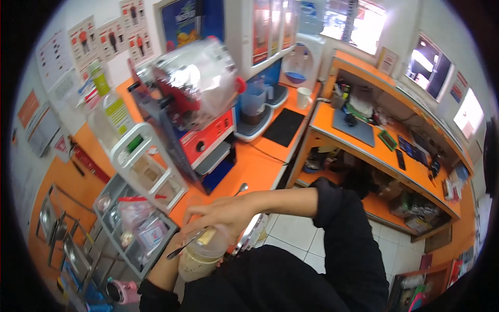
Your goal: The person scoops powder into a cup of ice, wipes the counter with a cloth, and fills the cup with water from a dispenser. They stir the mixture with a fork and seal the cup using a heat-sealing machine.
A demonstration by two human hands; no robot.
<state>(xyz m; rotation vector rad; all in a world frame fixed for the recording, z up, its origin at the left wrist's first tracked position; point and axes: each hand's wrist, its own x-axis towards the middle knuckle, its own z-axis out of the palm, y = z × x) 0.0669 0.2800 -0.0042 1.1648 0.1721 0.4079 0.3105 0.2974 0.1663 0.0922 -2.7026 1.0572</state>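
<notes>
A clear plastic cup (195, 266) with pale, yellowish contents is close to my body at the lower middle. My left hand (179, 244) is wrapped around it from the left; the cup and my right hand hide most of its fingers. Reaching in from the right, my right hand (226, 214) is over the top of the cup with its fingers bent. A metal spoon (183, 248) slants from its fingers across the cup, its dark end pointing down and left. Beyond my right hand, another spoon (241, 188) lies on the orange counter (254, 166).
A red-fronted machine (207, 138) with a shiny film roll stands ahead. Left of it are a white rack (150, 161) and a bottle (117, 112). A grey bin (135, 229) holds plastic packets. A white mug (303, 98) and black mat (284, 127) sit farther back.
</notes>
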